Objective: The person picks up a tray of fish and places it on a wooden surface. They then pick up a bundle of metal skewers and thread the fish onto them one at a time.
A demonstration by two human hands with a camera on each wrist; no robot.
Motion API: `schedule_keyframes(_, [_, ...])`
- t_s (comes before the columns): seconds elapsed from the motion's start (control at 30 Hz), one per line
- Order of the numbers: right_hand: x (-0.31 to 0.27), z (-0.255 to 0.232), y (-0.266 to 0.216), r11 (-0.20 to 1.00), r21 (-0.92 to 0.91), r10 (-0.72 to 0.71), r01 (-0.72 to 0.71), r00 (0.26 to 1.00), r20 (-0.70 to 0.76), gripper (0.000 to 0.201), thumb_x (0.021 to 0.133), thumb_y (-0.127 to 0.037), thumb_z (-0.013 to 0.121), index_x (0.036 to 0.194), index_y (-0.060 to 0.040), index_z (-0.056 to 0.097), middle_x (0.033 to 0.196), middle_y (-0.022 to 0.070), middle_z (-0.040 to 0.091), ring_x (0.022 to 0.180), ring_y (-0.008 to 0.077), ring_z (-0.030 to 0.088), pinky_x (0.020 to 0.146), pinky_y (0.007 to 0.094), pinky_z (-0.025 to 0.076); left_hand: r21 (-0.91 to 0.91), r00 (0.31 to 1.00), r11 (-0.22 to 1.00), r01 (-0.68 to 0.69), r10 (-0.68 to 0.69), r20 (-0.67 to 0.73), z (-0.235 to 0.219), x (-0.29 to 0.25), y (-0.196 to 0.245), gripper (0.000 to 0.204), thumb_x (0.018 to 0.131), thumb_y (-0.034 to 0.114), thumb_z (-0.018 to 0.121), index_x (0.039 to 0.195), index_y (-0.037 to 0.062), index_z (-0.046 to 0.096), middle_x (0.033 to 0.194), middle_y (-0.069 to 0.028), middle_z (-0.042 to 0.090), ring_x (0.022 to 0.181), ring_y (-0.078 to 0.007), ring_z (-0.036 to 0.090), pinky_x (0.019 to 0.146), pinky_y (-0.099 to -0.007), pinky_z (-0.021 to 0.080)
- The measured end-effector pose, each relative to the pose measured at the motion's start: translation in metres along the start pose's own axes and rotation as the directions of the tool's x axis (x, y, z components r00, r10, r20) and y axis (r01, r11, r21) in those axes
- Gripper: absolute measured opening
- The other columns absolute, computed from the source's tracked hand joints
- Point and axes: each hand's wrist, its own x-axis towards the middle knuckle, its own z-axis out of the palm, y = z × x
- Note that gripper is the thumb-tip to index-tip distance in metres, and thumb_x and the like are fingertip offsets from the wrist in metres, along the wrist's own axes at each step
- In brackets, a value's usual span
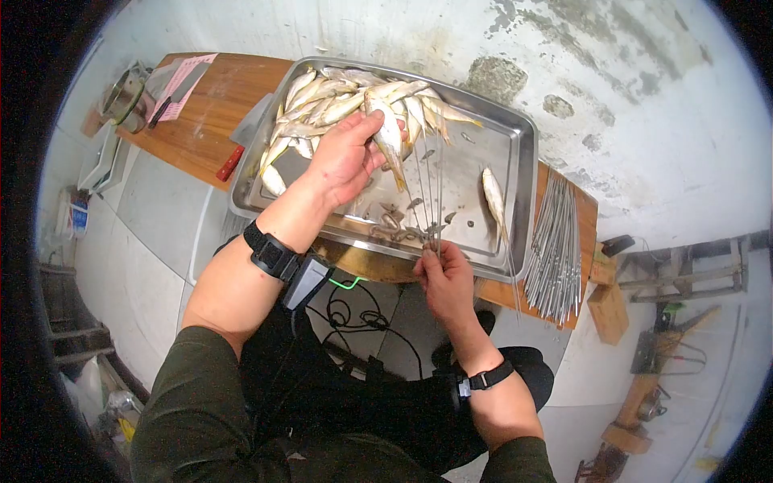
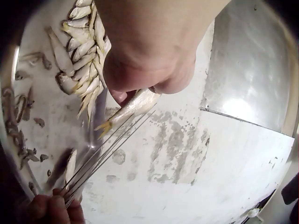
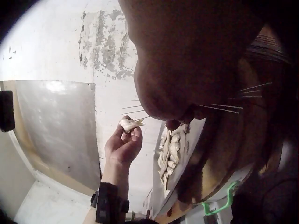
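While the L hand (image 1: 346, 157) pinched one small yellow-tailed fish (image 1: 388, 141) over the stainless-steel tray (image 1: 499, 145), the R hand (image 1: 447, 282) gripped a few thin metal skewers (image 2: 106, 156) nr their lower ends, far ends up by the fish. Couldn't tell if they touched it. Working w/ both well prob. meant a firm hold on the body, skewers evenly spaced & the L hand clear of the tips. L forearm (image 1: 294, 205) reached fwd on a diagonal; R hand sat lower, at the tray's near rim.
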Motion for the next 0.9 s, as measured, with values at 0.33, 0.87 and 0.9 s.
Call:
schedule_keyframes(0.33, [0.005,0.002,0.0,0.999,0.027,-0.046,0.046,0.999,-0.021,0.009,0.095,-0.012,0.051,0.101,-0.0048,0.053,0.072,0.0002,0.056,0.061,0.006,0.049,0.051,0.0193,0.038,0.003,0.997,0.998,0.07,-0.07,0.024,0.003,-0.002,-0.012,0.028,0.098,0.021,0.046,0.114,-0.0015,0.054,0.106,-0.0111,0.064,0.096,-0.0187,0.064,0.088,-0.0315,0.052])
schedule_keyframes(0.87, [0.001,0.003,-0.001,1.0,0.018,-0.003,0.003,1.0,-0.007,0.009,0.095,-0.011,0.05,0.101,-0.0046,0.052,0.072,-0.0002,0.055,0.06,0.0061,0.047,0.051,0.0199,0.038,-0.027,1.0,0.999,-0.018,0.018,0.009,0.002,0.001,-0.008,0.022,0.098,0.019,0.046,0.1,0.0004,0.058,0.096,-0.0091,0.065,0.088,-0.0161,0.063,0.081,-0.0276,0.052])
schedule_keyframes(0.9, [0.002,0.003,-0.001,1.0,0.017,-0.002,0.002,1.0,-0.009,0.009,0.095,-0.011,0.05,0.101,-0.0046,0.052,0.072,-0.0002,0.055,0.06,0.0061,0.047,0.051,0.0199,0.038,-0.013,1.0,1.0,-0.002,0.002,0.017,0.002,0.001,-0.009,0.022,0.098,0.019,0.046,0.1,0.0002,0.058,0.097,-0.0095,0.065,0.088,-0.0164,0.063,0.081,-0.0277,0.052])
